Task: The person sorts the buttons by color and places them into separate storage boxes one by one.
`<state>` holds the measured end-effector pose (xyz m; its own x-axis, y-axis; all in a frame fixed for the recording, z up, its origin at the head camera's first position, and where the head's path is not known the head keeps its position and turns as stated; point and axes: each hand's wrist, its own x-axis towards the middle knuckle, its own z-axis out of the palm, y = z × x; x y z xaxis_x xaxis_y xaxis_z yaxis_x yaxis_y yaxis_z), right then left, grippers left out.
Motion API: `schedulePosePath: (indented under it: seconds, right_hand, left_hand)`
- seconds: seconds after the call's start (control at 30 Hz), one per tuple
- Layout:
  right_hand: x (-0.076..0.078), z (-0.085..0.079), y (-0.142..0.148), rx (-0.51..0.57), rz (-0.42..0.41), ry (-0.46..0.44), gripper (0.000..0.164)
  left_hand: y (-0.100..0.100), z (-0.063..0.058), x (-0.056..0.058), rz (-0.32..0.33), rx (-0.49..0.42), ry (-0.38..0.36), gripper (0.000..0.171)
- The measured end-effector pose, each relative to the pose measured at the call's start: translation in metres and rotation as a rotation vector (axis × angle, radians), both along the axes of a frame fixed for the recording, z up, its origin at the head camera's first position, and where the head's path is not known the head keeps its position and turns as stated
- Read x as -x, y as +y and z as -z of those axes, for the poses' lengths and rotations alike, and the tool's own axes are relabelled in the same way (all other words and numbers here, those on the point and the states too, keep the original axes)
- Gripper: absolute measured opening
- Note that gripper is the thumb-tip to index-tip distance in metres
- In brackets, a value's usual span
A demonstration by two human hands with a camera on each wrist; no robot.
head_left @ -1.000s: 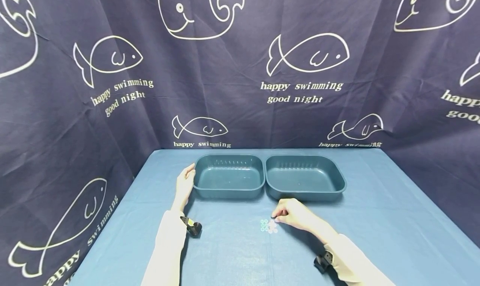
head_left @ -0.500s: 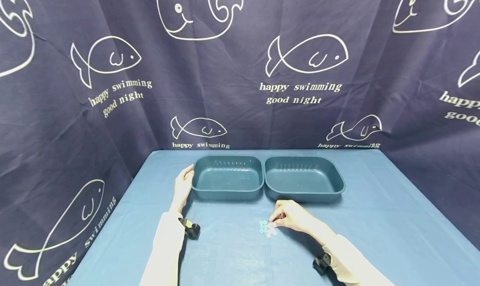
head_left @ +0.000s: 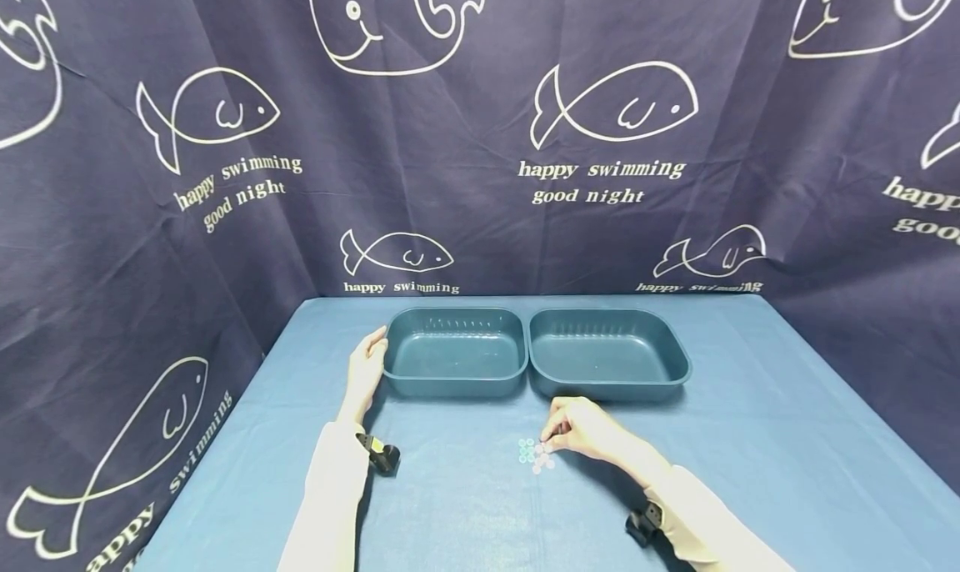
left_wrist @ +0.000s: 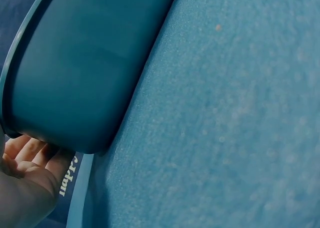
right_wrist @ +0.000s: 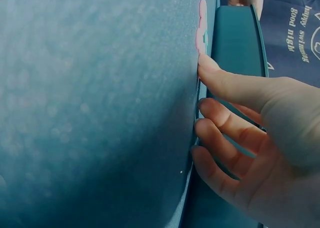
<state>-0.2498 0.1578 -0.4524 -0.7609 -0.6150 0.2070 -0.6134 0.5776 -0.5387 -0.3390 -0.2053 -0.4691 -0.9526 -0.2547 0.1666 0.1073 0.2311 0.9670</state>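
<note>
My right hand (head_left: pixel 588 429) is at the pink discs (head_left: pixel 543 458)

The pink discs lie on the table (head_left: pixel 450 514) in front of the right box (head_left: pixel 615 391), near its left end, with green rings (head_left: pixel 523 452) just beside them. My right thumb and index finger nearly meet at the pink cluster; I cannot tell whether they hold 1. My left hand (head_left: pixel 366 368), fingers loosely extended, touches the left box (head_left: pixel 453 387) at the end away from the right box.

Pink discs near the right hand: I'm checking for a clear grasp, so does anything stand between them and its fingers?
Nothing visible does: the thumb of the right hand is right at the pink discs; the green rings lie left of them.
</note>
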Motion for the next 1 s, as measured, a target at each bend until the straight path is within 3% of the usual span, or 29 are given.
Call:
schedulePosePath:
  seconds: [0.27,0.57,0.87,1.0]
  right_hand:
    - [-0.0015,-0.0034,-0.0017,-0.033,-0.070,0.094,0.007]
    - [-0.0001,-0.0019,0.0004,0.029,-0.071,0.006,0.010]
    - [0.0016,0.0007,0.0009,0.008,-0.110,0.078,0.007]
    - [0.0023,0.0032,0.0023,0.047,-0.117,0.068,0.005]
  left_hand:
    - [0.0009,-0.0006,-0.0003,-0.001,-0.013,-0.006,0.039]
    - [0.0004,-0.0004,0.0004,0.001,-0.027,0.000,0.039]
    - [0.0005,0.0001,-0.0001,-0.002,-0.025,0.001,0.039]
    - [0.0010,-0.0001,-0.0002,0.001,-0.027,0.005,0.039]
